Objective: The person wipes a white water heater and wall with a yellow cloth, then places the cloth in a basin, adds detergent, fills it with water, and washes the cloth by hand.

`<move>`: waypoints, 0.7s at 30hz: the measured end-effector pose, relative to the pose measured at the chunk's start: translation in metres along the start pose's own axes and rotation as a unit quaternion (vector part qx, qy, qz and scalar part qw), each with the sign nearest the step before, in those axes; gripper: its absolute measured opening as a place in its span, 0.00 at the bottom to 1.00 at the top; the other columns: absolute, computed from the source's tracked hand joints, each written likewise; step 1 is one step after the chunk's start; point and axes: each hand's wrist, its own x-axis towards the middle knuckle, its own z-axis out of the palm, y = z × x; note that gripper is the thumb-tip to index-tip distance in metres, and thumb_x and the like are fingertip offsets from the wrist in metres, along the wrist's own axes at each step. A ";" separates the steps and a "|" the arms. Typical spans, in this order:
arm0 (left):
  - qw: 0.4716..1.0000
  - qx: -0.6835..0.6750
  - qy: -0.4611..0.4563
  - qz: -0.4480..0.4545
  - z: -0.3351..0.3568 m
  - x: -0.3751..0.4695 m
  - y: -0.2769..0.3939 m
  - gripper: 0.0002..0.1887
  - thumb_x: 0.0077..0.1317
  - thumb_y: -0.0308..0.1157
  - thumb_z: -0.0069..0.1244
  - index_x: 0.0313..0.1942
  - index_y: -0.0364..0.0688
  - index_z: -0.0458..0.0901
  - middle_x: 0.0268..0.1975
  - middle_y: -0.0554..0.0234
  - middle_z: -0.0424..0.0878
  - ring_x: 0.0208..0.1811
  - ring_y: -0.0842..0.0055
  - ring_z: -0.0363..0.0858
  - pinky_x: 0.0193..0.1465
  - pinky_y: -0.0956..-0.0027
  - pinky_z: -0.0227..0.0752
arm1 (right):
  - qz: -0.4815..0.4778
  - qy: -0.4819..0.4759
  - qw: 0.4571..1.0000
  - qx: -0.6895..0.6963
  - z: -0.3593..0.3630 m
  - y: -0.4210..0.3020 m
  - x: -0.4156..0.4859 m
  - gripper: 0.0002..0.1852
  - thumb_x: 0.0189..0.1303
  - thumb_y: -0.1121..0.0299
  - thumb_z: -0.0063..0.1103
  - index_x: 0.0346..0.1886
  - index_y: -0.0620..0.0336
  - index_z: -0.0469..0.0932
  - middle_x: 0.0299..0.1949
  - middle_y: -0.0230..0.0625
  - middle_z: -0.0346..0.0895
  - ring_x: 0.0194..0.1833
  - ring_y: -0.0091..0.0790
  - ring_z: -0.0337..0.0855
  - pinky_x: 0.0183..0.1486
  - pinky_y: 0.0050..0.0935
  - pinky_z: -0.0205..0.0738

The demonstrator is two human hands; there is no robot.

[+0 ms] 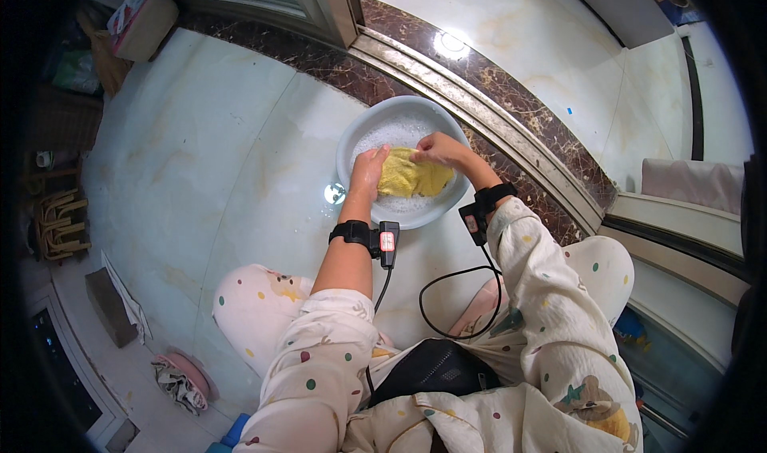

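A wet yellow cloth (407,174) is stretched between my two hands over a pale blue-grey plastic basin (346,153). My left hand (370,166) grips the cloth's left edge, thumb on top. My right hand (440,151) pinches its upper edge with the fingertips. White suds and soapy water (392,132) fill the basin below, partly hidden by the cloth. Whether the cloth's underside touches the water, I cannot tell. The basin rests on the tiled floor, close against the door threshold.
A metal sliding-door track (443,75) and dark marble sill (383,18) run diagonally behind the basin. Black cables (422,300) hang from the wrist devices. Stacked wooden stools (60,225) stand at the far left. A pink basin with cloth (183,381) lies at lower left.
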 end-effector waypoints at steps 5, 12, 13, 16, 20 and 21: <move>0.989 0.053 0.137 0.026 -0.001 0.015 -0.028 0.14 0.57 0.34 0.45 0.37 0.32 0.70 0.32 0.57 0.74 0.29 0.76 0.73 0.32 0.74 0.67 | -0.025 0.113 0.993 0.007 0.035 0.023 0.008 0.12 0.46 0.65 0.55 0.29 0.66 0.73 0.21 0.38 0.71 0.25 0.29 0.69 0.29 0.29 0.63; 0.980 -0.126 0.150 -0.024 0.004 0.023 -0.032 0.20 0.56 0.42 0.45 0.36 0.30 0.70 0.31 0.58 0.72 0.28 0.71 0.70 0.35 0.70 0.65 | -0.034 0.216 0.976 0.005 0.085 -0.029 -0.010 0.21 0.49 0.51 0.48 0.24 0.64 0.75 0.21 0.51 0.72 0.26 0.48 0.74 0.30 0.38 0.65; 0.978 -0.157 0.133 -0.034 0.005 0.021 -0.029 0.21 0.57 0.43 0.45 0.36 0.30 0.70 0.31 0.58 0.72 0.28 0.72 0.70 0.34 0.70 0.65 | -0.056 0.240 0.969 -0.013 0.089 -0.037 -0.015 0.23 0.49 0.49 0.46 0.23 0.64 0.75 0.19 0.51 0.71 0.25 0.50 0.73 0.29 0.39 0.65; 0.974 -0.174 0.133 -0.060 0.012 0.011 -0.019 0.18 0.58 0.42 0.43 0.36 0.34 0.69 0.30 0.61 0.72 0.27 0.74 0.70 0.30 0.72 0.67 | -0.035 0.276 0.960 -0.031 0.086 -0.045 -0.018 0.24 0.52 0.48 0.42 0.24 0.62 0.76 0.19 0.51 0.71 0.25 0.52 0.72 0.29 0.40 0.65; 0.968 -0.227 0.108 -0.011 0.040 -0.002 -0.016 0.18 0.60 0.42 0.41 0.36 0.32 0.69 0.31 0.61 0.73 0.30 0.75 0.72 0.34 0.72 0.68 | 0.029 0.318 0.946 -0.047 0.063 -0.031 -0.005 0.23 0.55 0.51 0.39 0.24 0.60 0.77 0.20 0.50 0.72 0.24 0.51 0.72 0.29 0.42 0.65; 0.969 -0.220 0.115 -0.007 0.041 -0.004 -0.014 0.18 0.60 0.42 0.41 0.36 0.32 0.70 0.32 0.61 0.73 0.31 0.75 0.72 0.33 0.72 0.68 | 0.063 0.341 0.937 -0.049 0.063 -0.029 -0.003 0.23 0.55 0.52 0.38 0.23 0.60 0.77 0.20 0.49 0.72 0.23 0.50 0.73 0.29 0.42 0.66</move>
